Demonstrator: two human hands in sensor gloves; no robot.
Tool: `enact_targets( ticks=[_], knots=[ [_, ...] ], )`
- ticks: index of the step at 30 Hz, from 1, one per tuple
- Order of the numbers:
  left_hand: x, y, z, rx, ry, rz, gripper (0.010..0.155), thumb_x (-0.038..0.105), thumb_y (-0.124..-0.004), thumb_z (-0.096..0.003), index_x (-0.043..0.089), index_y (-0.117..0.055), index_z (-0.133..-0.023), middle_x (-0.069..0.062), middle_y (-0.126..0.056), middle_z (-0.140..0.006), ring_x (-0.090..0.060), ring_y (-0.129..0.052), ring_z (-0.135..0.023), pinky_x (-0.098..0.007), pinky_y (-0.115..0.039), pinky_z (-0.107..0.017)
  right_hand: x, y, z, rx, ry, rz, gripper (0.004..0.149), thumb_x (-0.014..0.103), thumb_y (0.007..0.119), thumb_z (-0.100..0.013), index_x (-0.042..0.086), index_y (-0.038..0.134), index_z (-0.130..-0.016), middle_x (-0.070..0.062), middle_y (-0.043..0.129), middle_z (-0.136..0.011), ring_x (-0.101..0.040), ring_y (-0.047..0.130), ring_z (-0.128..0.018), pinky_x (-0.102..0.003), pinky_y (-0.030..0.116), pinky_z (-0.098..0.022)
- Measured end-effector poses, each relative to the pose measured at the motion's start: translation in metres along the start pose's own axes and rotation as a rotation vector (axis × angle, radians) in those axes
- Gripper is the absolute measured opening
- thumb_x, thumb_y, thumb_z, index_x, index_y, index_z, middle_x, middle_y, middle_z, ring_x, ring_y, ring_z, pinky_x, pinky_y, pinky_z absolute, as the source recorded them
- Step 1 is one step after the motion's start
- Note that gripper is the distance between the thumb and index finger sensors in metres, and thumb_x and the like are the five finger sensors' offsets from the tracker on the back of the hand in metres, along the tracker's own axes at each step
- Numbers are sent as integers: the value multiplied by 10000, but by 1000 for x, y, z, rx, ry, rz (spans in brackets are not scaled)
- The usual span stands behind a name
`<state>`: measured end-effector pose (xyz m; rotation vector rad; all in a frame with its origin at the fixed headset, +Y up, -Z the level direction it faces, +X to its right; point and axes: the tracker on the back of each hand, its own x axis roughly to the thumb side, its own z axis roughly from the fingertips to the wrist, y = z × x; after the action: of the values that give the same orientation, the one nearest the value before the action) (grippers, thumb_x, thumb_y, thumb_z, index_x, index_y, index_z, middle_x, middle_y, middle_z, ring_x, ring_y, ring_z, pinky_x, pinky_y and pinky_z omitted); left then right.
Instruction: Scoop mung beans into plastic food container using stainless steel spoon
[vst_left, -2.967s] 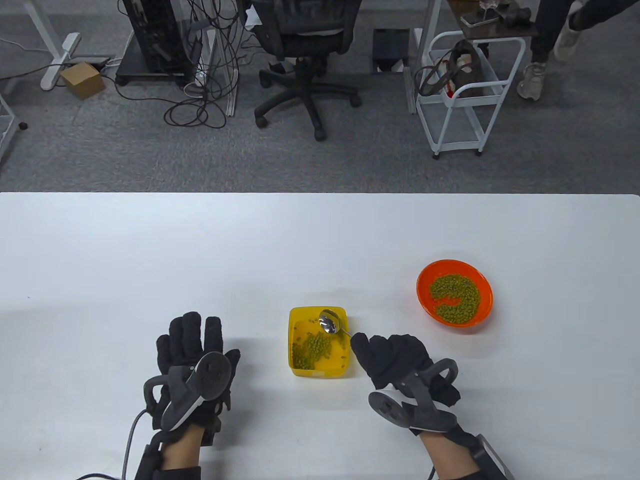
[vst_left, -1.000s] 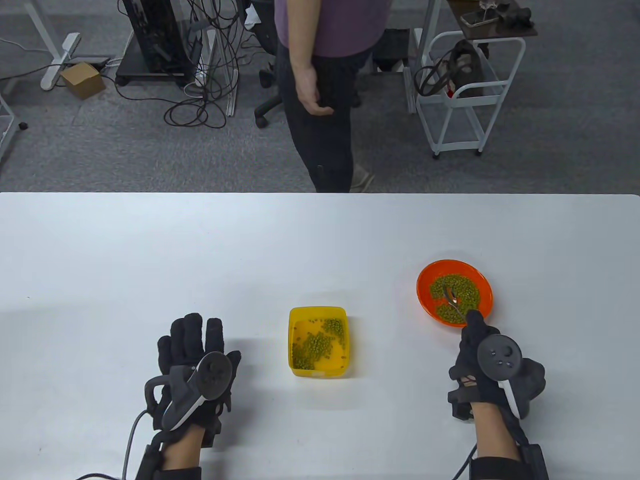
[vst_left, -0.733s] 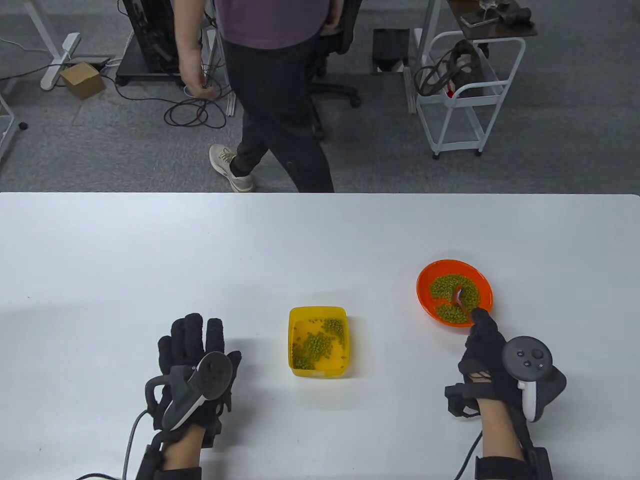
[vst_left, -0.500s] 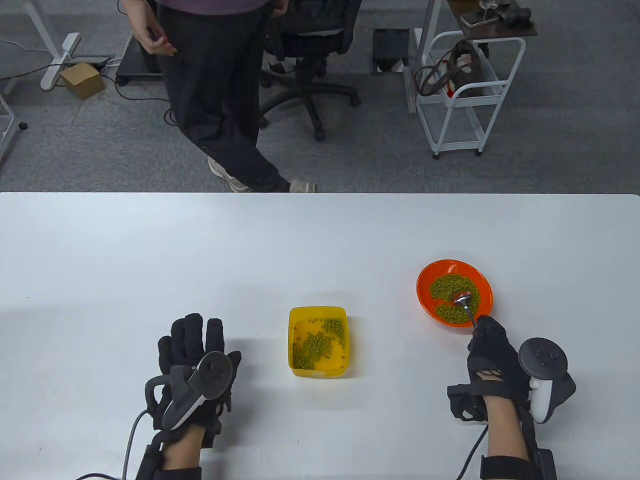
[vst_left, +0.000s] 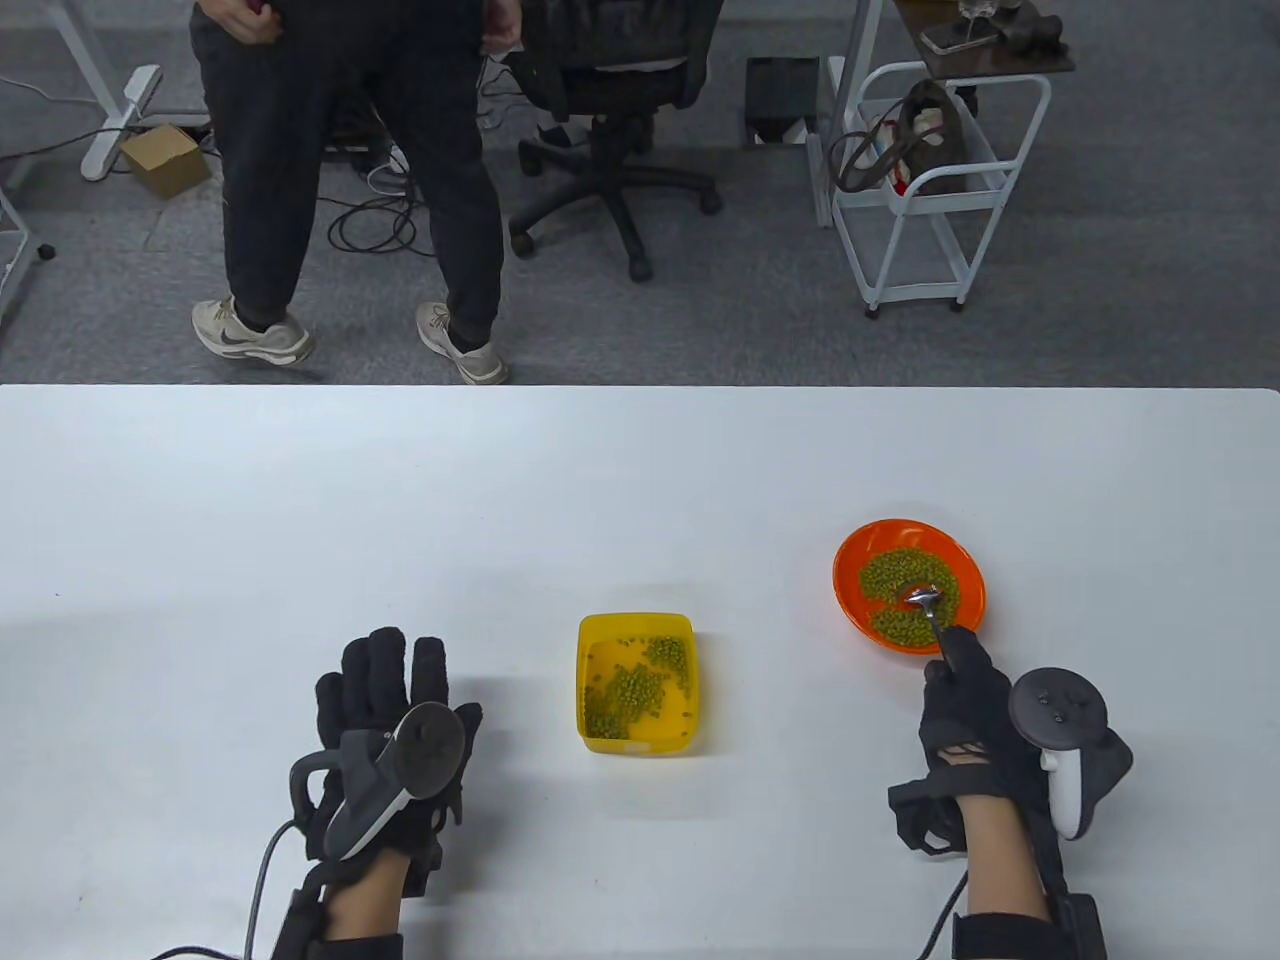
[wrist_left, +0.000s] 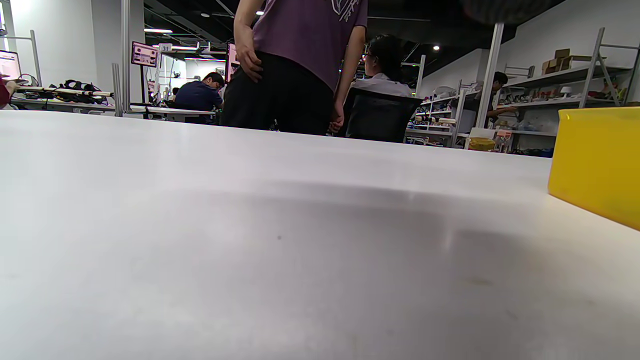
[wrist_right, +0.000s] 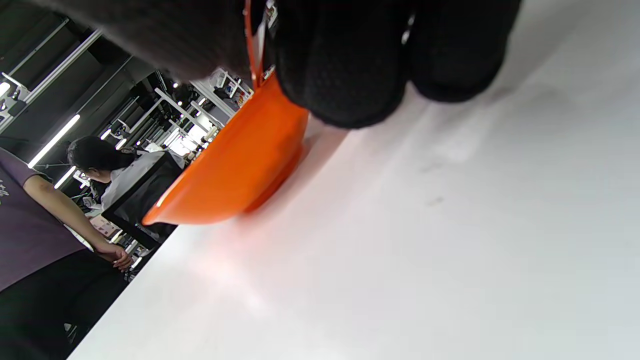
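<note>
two hands on the desk (vst_left: 200, 500) from above: right hand (vst_left: 975, 715) grips the spoon (vst_left: 925, 605), bowl in the mung beans (vst_left: 905, 590) of the orange bowl (vst_left: 850, 560); left hand (vst_left: 390, 730) lies flat, released. left wrist: yellow container (wrist_left: 595, 165) at right. right wrist: clenched fingers (wrist_right: 345, 65) above the bowl.

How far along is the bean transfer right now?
Partly done: the yellow container already holds a small pile of mung beans. In hand: the right hand holds the spoon, its bowl down in the orange bowl. Left: most beans remain there. The left hand rests on the table.
</note>
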<state>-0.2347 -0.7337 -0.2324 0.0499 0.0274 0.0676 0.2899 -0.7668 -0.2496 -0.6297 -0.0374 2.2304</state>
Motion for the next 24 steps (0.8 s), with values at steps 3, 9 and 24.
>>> enact_targets(
  ticks=[3,9,24],
  knots=[
    [0,0,0,-2,0,1,770,552,-618,-479,252,-234,-1075,-150,-23,-1105,-427,-115,-1034,-650,-143,-717,0,-2,2,-35,-3,13,618,509,698,-517,319,476,-1062,-92,539,-1031,-294,791,-766,-517,685,-594],
    [0,0,0,-3,1,3,773,552,-618,-479,255,-227,-1076,-150,-23,-1105,-426,-115,-1034,-650,-143,-717,12,-14,10,-139,-67,12,683,537,667,-521,279,360,-1073,-100,317,-1085,-360,529,-948,-592,474,-705],
    [1,-1,0,-6,-3,-2,770,551,-619,-479,251,-235,-1075,-151,-24,-1105,-430,-116,-1033,-650,-143,-716,97,-2,75,-257,-642,249,706,629,581,-514,323,300,-1085,-55,231,-1124,-346,386,-1020,-593,369,-744]
  ],
)
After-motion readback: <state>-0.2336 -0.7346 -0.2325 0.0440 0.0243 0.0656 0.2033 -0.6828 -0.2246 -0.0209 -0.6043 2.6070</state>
